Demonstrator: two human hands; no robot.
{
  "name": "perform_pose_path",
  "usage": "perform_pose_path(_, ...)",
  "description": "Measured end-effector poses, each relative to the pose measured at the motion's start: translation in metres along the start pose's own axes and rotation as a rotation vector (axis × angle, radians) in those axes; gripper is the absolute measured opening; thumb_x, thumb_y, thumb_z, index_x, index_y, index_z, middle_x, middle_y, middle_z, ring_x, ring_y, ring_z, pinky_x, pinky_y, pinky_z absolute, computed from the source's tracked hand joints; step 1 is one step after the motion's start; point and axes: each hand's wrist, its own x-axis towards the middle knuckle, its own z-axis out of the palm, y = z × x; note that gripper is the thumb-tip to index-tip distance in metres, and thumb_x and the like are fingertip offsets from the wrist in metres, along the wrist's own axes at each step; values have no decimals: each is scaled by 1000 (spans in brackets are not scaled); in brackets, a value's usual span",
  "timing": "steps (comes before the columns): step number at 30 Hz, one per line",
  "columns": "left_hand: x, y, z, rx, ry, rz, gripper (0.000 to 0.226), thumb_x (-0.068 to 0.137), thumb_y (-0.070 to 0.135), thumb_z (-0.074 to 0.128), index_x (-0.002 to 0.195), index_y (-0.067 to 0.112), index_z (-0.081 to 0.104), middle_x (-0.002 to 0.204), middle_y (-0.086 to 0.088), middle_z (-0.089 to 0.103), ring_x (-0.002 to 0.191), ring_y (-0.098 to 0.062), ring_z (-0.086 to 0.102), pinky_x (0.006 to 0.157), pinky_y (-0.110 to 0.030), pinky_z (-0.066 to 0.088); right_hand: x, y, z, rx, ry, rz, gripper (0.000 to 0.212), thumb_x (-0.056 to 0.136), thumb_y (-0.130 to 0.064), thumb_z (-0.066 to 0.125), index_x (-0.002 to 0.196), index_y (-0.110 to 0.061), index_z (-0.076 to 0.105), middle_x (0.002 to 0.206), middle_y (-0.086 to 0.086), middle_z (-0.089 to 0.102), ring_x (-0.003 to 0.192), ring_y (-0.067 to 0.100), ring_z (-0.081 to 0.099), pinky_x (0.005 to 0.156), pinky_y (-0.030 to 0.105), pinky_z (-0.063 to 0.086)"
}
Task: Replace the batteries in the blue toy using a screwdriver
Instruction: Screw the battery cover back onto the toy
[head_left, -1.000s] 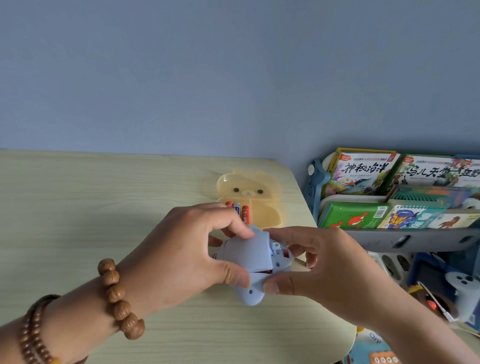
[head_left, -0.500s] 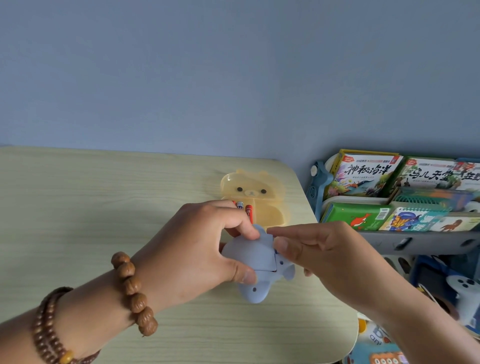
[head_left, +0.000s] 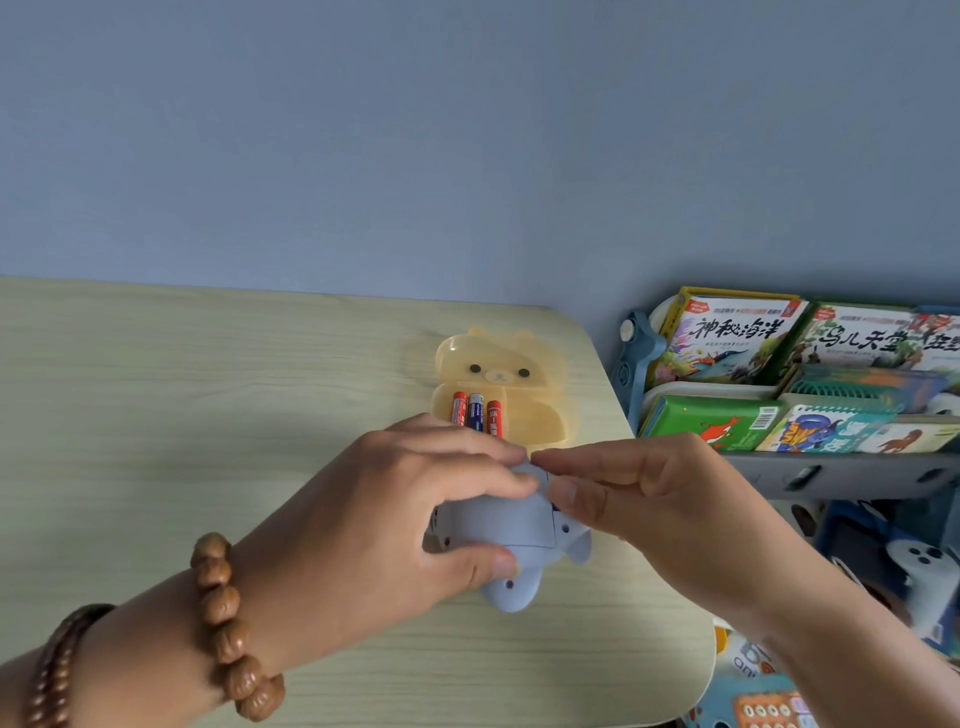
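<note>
left hand (head_left: 384, 519) lower, blue toy (head_left: 511, 525) half-hidden

A plain blue-grey wall (head_left: 467, 156) fills the upper half, evenly and softly lit. Below it lies a pale wood-grain bench (head_left: 182, 374) whose right corners are rounded; a faint shadow crosses its middle. Just beside the bench's right edge stands a blue and white plastic book rack (head_left: 638, 358), its tiers holding colourful picture books (head_left: 727, 338) with covers facing up. Lower right, blurred bright clutter (head_left: 763, 712) sits beneath the bench's edge.
</note>
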Motion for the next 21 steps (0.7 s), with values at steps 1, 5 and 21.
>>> perform_pose_path(1, 0, 0, 1, -5, -1, 6, 50, 69, 61, 75, 114, 42, 69, 129, 31, 60, 123, 8, 52, 98, -17, 43, -1, -1, 1, -3, 9, -5, 24, 84, -34, 75, 108, -35, 77, 94, -16, 79, 103, 16, 73, 97, 47, 55)
perform_pose_path(5, 0, -1, 9, -74, 49, 6, 50, 64, 61, 78, 108, 39, 69, 125, 31, 59, 121, 2, 55, 95, -20, 47, -5, -6, 2, -90, -7, -49, 23, 85, -44, 70, 107, -44, 75, 96, -20, 78, 97, 2, 72, 94, 35, 56)
perform_pose_path(21, -3, 0, 11, -111, 96, -47, 44, 64, 57, 75, 104, 41, 69, 126, 32, 58, 119, 2, 56, 94, -13, 41, -29, 23, -21, -619, 387, -133, 13, 80, -23, 80, 77, -32, 72, 91, -25, 71, 86, -11, 59, 75, 4, 44)
